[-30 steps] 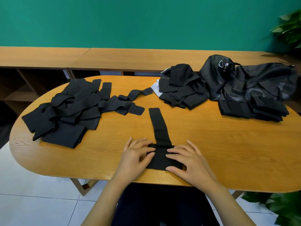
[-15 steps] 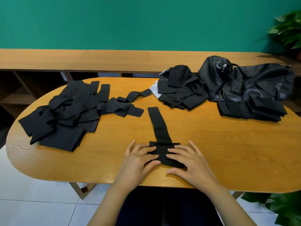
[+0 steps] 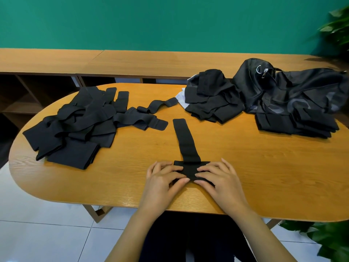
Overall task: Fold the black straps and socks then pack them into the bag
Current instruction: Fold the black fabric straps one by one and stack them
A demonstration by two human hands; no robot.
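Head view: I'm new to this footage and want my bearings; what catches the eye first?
Both hands first: the left hand and right hand press the folded near end of a black strap at the front edge of the table. Then the loose heap of black straps at left and the black bag at far right.

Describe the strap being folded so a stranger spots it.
On the oval wooden table, look at the middle of the near edge. A black strap runs straight away from there, its near end under the left hand and right hand. Unlike the heaped straps at left, it lies alone, stretched out.
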